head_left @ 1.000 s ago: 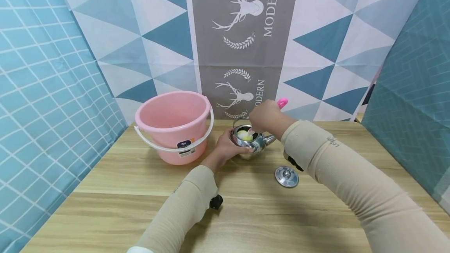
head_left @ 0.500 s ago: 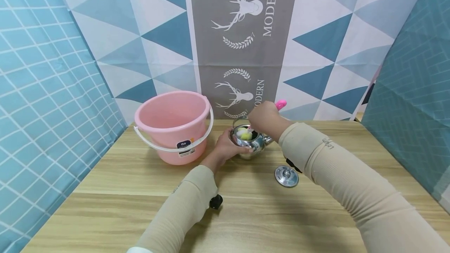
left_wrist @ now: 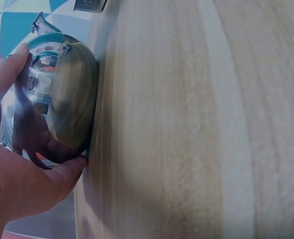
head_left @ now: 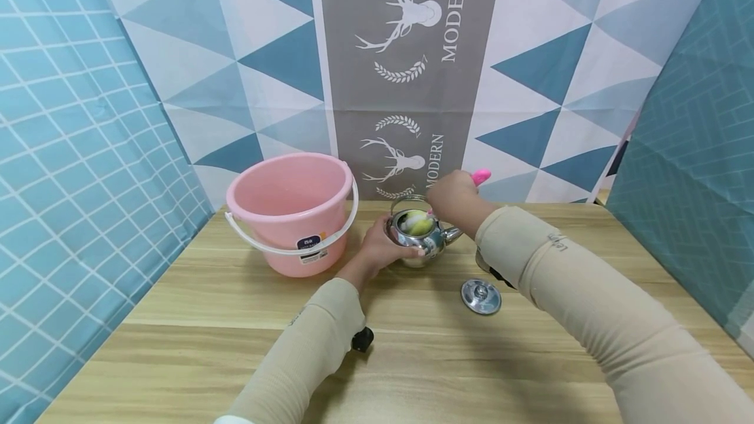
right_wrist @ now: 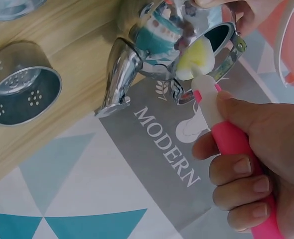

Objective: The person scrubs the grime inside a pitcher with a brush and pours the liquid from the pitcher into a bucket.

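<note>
A shiny metal teapot with a spout and a hoop handle stands on the wooden table. My left hand grips its side, thumb and fingers spread around the round body in the left wrist view. In my right hand is a sponge brush, its pink handle wrapped by curled fingers. The yellow and white sponge head is at the pot's mouth, partly inside; in the head view the sponge fills much of the opening. The round metal lid lies on the table, in front of the spout.
A pink bucket with a white handle stands left of the teapot. A perforated metal strainer sits on the table beyond the spout, hidden behind my right arm in the head view. Patterned wall sheets enclose the table's back and sides.
My right hand has shifted slightly right, and the sponge has turned and moved within the pot's opening. My left hand, the teapot and the lid stay in place.
</note>
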Available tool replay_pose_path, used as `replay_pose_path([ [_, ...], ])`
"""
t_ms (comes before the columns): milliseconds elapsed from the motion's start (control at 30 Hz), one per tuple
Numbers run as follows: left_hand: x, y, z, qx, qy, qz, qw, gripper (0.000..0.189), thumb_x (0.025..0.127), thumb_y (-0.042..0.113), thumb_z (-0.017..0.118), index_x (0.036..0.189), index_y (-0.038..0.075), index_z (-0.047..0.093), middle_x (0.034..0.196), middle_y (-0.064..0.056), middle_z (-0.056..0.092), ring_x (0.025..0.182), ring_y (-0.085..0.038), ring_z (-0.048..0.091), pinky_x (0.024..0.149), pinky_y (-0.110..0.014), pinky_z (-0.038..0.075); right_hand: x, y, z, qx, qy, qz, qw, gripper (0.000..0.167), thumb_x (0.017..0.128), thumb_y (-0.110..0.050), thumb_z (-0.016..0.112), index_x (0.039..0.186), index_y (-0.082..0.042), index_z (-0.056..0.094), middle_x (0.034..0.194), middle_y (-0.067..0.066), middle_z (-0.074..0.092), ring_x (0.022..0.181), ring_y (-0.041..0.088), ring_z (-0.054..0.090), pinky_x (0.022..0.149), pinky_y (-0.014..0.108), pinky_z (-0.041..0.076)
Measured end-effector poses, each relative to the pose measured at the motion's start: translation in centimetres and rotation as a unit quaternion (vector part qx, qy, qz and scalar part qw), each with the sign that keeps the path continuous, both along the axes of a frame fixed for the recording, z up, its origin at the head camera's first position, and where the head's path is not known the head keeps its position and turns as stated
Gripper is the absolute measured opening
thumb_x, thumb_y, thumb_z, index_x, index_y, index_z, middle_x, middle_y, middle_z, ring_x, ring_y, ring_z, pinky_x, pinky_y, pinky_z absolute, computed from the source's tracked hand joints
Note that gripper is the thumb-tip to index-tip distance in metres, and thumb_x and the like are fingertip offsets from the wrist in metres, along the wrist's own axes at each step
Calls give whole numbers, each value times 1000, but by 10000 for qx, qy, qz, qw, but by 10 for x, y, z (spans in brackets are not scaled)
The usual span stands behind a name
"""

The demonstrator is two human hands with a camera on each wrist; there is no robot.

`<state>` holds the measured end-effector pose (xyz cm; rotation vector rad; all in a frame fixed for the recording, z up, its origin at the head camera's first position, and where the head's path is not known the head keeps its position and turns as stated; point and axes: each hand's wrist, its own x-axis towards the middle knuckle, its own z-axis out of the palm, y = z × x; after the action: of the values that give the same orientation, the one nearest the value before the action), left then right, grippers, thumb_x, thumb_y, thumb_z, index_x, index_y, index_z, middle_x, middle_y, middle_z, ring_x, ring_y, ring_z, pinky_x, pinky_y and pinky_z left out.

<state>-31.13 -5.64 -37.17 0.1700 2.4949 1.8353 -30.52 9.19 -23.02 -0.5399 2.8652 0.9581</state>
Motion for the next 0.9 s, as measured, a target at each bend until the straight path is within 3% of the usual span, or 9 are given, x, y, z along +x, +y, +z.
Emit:
replay_pose_path([
  [133,1,0,0,-14,-15,-17,10000,102,57,17,96,143,10,40,136,-11,48,123,-26,46,106,-37,37,8,-1,6,150,-13,-25,9999,22,99,-20,54,99,-8,71,74,3,61,66,14,56,54,26,46],
  [367,1,1,0,23,5,-55,10000,100,58,17,95,142,11,42,135,-10,49,122,-26,47,105,-37,38,11,2,8,185,-141,132,9996,24,98,-27,57,104,-8,71,79,3,63,70,16,58,58,29,51],
  [667,2,2,0,-44,65,26,10000,98,59,16,95,141,11,43,135,-10,50,122,-25,47,105,-36,37,12,8,15,-233,-572,34,9981,26,97,-33,57,95,-11,70,84,2,65,76,19,59,69,38,52],
  [900,2,2,1,-77,87,54,9999,98,59,17,95,142,10,42,134,-10,51,122,-25,47,105,-36,37,14,10,16,-633,-826,-99,9945,29,95,-39,56,97,-13,71,88,1,66,79,19,58,76,41,50],
])
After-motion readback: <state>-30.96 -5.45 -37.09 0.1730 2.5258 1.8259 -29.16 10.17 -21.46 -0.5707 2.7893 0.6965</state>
